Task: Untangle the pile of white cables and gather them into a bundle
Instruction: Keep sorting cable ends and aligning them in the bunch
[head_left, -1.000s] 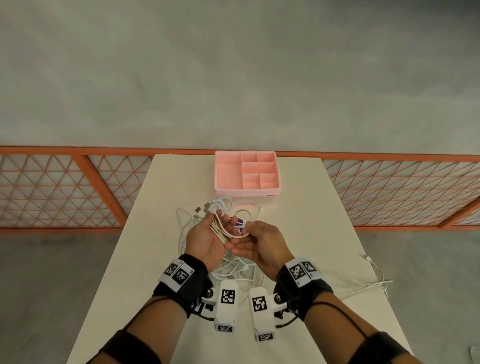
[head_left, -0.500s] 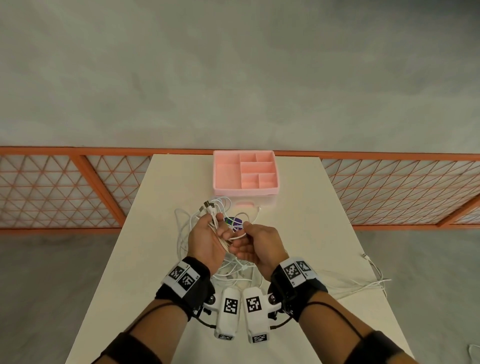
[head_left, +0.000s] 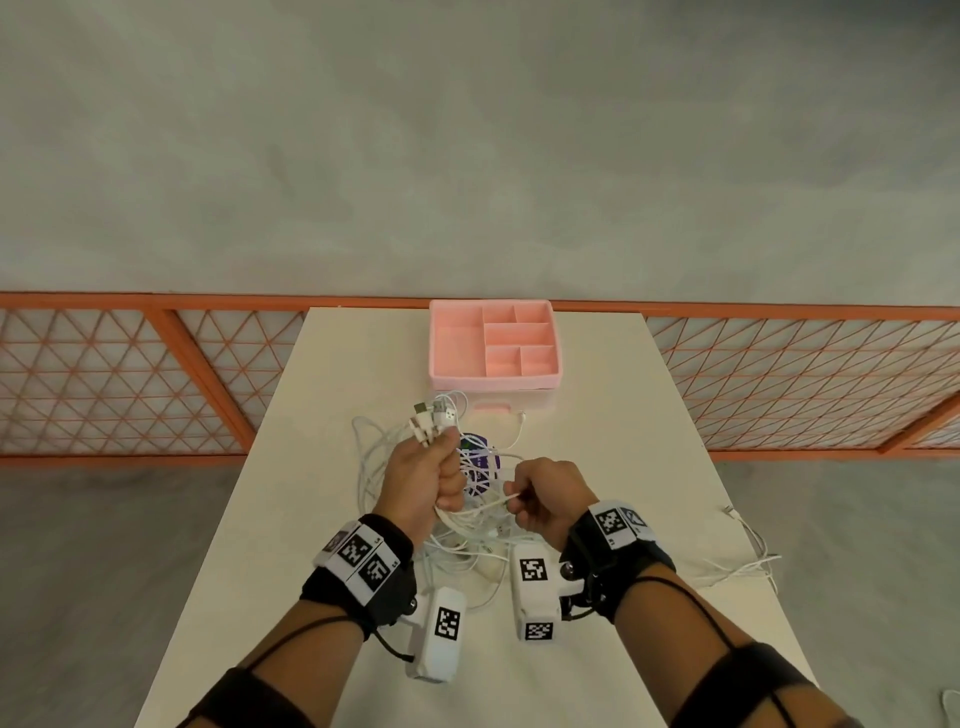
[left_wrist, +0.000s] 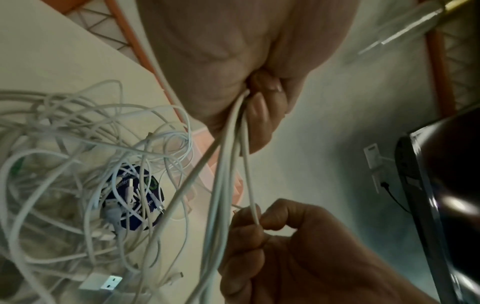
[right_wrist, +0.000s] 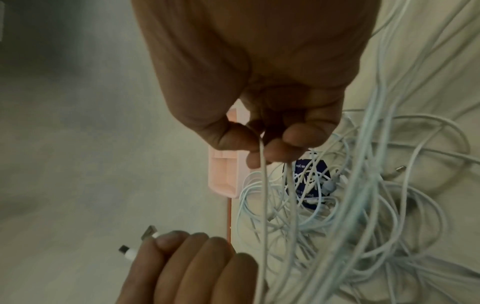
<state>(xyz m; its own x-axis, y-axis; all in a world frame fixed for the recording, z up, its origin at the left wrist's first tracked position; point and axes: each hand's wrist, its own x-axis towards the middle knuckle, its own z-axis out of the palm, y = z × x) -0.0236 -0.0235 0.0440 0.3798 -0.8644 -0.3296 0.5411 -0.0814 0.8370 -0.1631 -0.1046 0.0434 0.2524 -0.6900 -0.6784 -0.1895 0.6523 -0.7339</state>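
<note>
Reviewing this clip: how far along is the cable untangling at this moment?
Partly done. The left hand grips several cables with their plug ends gathered above the fist. In hand: the right hand pinches one strand running from that fist. Left: the tangled pile on the table and one stray cable at its right edge.

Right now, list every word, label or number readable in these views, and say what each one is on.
"you": on the purple sticker under the white cables, seen in both wrist views.
The sticker's other white lettering: blurred or crossed by cables, unreadable.
The wristband tags and wrist camera tags: black-and-white square codes, no words.
The pink organizer tray: no text.
</note>
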